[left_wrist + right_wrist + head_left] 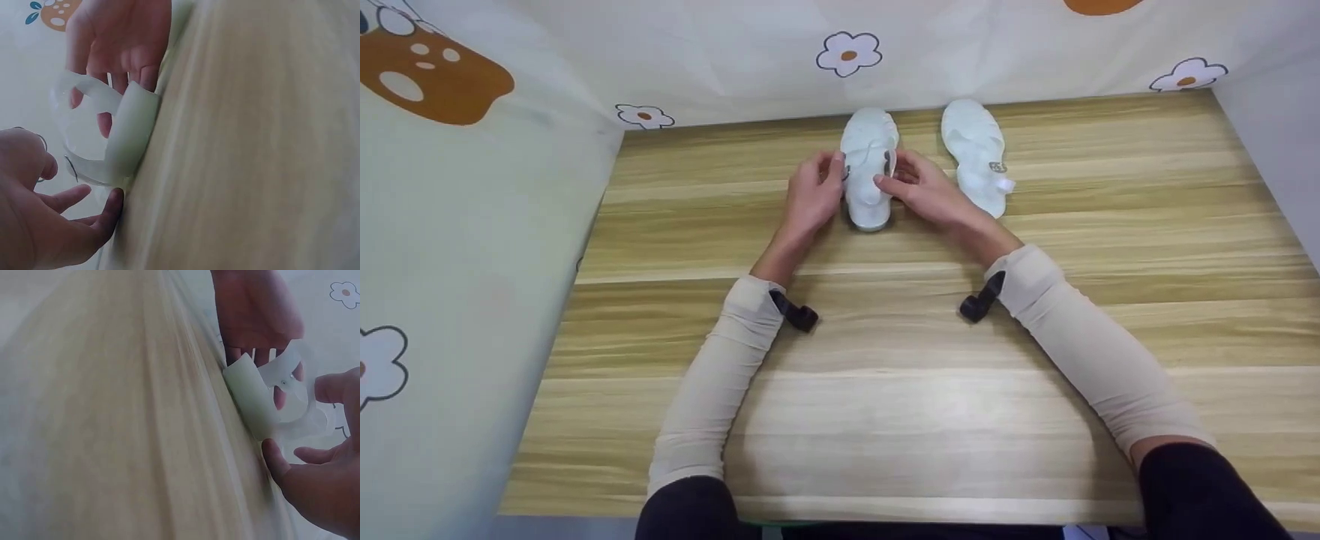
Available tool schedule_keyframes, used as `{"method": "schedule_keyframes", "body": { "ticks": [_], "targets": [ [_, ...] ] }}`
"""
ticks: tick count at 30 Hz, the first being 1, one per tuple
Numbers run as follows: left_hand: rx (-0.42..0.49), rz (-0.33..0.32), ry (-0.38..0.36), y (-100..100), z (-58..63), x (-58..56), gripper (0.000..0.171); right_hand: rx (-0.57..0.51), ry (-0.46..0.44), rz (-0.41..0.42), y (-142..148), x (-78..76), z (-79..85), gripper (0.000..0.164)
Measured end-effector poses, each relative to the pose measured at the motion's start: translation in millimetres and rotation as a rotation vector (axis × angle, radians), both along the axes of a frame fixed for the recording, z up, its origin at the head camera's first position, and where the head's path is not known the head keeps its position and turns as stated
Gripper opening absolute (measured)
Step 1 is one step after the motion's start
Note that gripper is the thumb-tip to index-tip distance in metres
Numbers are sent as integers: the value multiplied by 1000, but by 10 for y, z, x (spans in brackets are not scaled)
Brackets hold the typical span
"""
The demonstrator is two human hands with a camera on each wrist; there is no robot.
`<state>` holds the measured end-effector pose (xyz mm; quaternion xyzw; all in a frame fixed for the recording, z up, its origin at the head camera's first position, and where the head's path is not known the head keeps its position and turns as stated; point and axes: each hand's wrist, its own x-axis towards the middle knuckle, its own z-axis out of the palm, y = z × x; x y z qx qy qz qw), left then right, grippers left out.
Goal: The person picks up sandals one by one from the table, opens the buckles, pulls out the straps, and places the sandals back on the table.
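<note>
A pale, translucent strappy sandal (870,195) stands on the wooden table, its heel toward the person. At its left side, my left hand (814,195) holds the edge with bent fingers and thumb, beside a small dark buckle. From the right, my right hand (934,191) grips the strap, thumb on the inner side and fingers outside. The left wrist view shows the sandal's heel and ankle strap (132,132) between both hands. In the right wrist view, the right thumb (332,388) meets the strap while a fingertip is by the heel. Some fingertips are hidden.
A matching sandal (979,165) lies to the right, with a buckle and a small white tab at its side. The wood-grain table (885,390) ends at a pale wall (720,60) printed with flowers. More wall stands along the left and right.
</note>
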<state>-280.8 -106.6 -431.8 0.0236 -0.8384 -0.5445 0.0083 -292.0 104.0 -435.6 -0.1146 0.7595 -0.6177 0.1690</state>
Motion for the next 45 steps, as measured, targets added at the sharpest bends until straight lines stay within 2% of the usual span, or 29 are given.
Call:
{"method": "schedule_keyframes", "body": {
  "ticks": [5, 16, 24, 32, 39, 45],
  "targets": [
    [20, -9, -3, 28, -4, -1, 37, -89, -37, 10, 9, 7, -4, 62],
    [37, -14, 37, 66, 18, 4, 36, -145, -45, 4, 21, 22, 0, 59],
    [13, -17, 30, 75, 56, 22, 37, -118, -21, 23, 25, 35, 39, 56],
    [15, -30, 14, 106, 149, 68, 35, -114, 3, 39, 105, 86, 113, 56],
    [-19, -89, 55, 135, 202, 147, 35, -109, 29, 62, 213, 147, 127, 56],
    [-48, -109, 106, 160, 206, 230, 34, -112, 63, 95, 285, 249, 144, 54]
  ]
}}
